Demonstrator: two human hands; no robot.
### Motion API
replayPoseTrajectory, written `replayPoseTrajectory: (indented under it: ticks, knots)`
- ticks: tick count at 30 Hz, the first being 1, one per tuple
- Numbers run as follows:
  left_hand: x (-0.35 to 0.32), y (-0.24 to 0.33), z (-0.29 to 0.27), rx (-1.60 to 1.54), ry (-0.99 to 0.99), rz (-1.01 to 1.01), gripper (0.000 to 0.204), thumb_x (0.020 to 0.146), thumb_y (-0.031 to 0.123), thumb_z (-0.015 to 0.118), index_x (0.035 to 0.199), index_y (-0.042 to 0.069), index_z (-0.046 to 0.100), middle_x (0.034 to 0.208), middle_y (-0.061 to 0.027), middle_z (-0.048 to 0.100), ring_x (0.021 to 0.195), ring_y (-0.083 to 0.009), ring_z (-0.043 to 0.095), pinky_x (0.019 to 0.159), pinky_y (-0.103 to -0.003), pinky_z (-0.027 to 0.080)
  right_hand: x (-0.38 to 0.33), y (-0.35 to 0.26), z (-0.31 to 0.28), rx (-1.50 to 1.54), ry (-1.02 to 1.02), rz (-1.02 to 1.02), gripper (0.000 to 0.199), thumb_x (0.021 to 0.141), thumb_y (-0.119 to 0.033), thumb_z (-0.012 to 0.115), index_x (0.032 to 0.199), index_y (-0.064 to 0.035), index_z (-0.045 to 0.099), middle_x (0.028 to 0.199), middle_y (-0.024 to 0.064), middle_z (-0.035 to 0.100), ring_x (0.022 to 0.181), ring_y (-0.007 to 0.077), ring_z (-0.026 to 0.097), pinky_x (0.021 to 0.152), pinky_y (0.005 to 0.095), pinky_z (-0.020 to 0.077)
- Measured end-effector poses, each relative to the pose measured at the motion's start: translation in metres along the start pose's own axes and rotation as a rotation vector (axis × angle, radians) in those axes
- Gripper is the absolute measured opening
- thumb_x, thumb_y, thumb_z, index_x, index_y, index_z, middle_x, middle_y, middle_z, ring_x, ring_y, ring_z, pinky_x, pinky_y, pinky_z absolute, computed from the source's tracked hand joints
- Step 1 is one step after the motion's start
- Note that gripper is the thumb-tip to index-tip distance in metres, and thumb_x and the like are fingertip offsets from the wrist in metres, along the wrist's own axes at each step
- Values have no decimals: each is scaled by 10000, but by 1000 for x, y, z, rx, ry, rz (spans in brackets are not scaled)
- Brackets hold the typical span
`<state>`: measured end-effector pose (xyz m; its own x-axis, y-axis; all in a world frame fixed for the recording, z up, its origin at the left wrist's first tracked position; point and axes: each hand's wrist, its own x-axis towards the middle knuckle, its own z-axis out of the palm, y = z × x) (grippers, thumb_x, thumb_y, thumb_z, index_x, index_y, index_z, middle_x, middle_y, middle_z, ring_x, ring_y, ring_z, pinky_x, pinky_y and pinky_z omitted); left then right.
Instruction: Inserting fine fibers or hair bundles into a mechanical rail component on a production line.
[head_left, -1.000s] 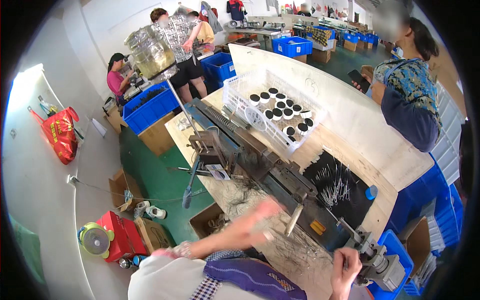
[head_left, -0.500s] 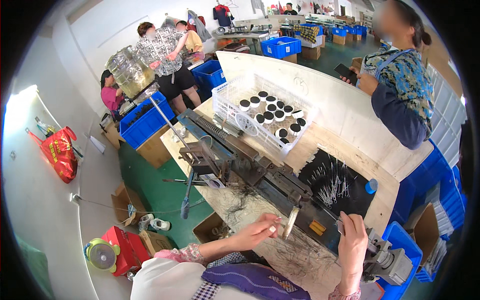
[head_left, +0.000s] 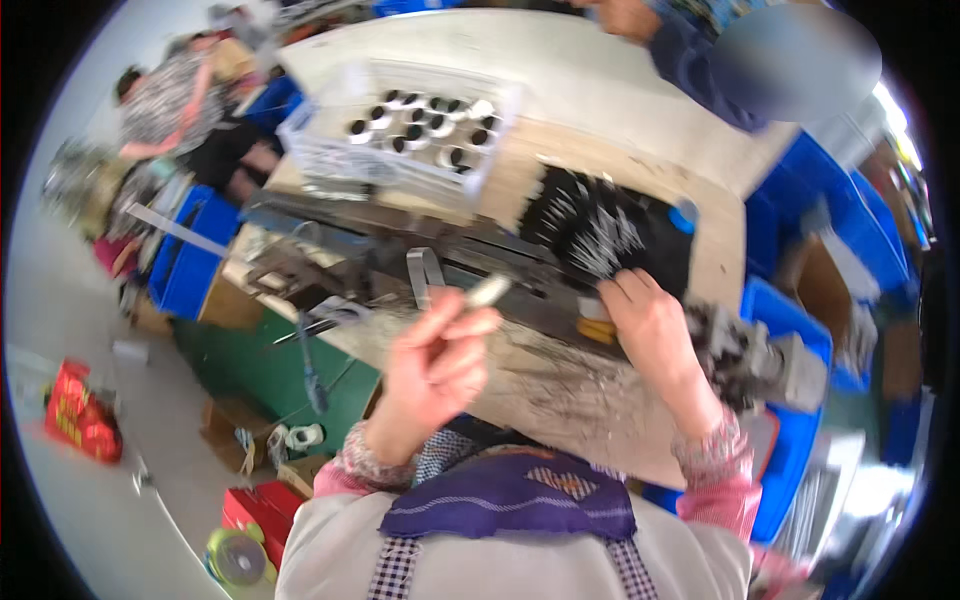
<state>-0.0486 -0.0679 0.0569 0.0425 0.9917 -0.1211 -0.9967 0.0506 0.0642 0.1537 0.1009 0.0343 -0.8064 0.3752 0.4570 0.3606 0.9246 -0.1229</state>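
My left hand point(head_left: 435, 365) is raised over the bench, its fingers curled in. A pale, narrow strip point(head_left: 488, 291) juts from its fingertips, smeared by motion. Just above the same hand a bent silver metal band point(head_left: 424, 272) shows; whether it joins the strip I cannot tell. My right hand point(head_left: 652, 325) is at the near edge of a black cloth point(head_left: 678, 255), fingertips drawn together; what they hold, if anything, is hidden. Thin silver clamp-like tools point(head_left: 605, 245) lie on the cloth beside those fingers. A yellow block point(head_left: 596, 328) sits left of the right hand.
A long dark metal rail fixture point(head_left: 465, 245) crosses the bench. Behind it stands a white crate point(head_left: 330, 155) with several black-topped white rolls. A blue-topped container point(head_left: 684, 212) stands by the cloth, a metal machine part point(head_left: 770, 365) at right. Another person's sleeve point(head_left: 700, 70) shows beyond the board.
My view has swung downward and rightward. The left hand has lifted, the pale strip now at its fingertips. The right hand has moved from the rail's end toward the silver tools.
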Motion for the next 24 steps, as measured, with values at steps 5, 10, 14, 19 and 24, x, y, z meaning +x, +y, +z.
replayPoseTrajectory:
  ticks: [5, 10, 14, 19, 24]
  knots:
    - [-17, 33, -43, 173, -47, 322, 296, 1018, 258, 397, 924, 101, 630, 540, 41, 341, 404, -45, 278, 365, -231, 194, -14, -6, -9, 198, -55, 85, 193, 716, 30, 617, 904, -11, 594, 753, 115, 520, 726, 299, 574, 659, 385, 498]
    - [-4, 0, -21, 1648, -92, 38, 274, 925, 233, 559, 815, 49, 730, 474, -36, 456, 453, -84, 438, 430, -267, 308, 19, 46, 1, 74, -96, 262, 121, 806, -100, 599, 827, 17, 621, 789, 195, 622, 778, 343, 631, 681, 427, 504]
    - [102, -56, -34, 1868, -232, -138, 237, 856, 250, 614, 849, 44, 732, 530, -102, 506, 481, -125, 479, 485, -310, 375, 61, 78, 9, 101, -378, 486, 253, 827, -209, 634, 746, 30, 648, 744, 250, 623, 766, 388, 647, 681, 465, 498]
    - [147, -50, -62, 1762, -171, -104, 214, 813, 247, 613, 791, 70, 731, 605, -125, 599, 523, -182, 566, 533, -334, 441, 21, 53, -18, 457, -223, 81, 219, 750, -171, 728, 876, -17, 636, 784, 121, 566, 758, 304, 573, 696, 360, 476]
    - [121, -35, -21, 2573, -397, 466, 188, 795, 196, 643, 715, 35, 700, 685, -93, 647, 644, -246, 627, 560, -353, 491, 8, 34, -10, 236, -74, -122, 120, 738, -84, 662, 821, -42, 586, 764, 111, 566, 751, 283, 591, 664, 375, 501]
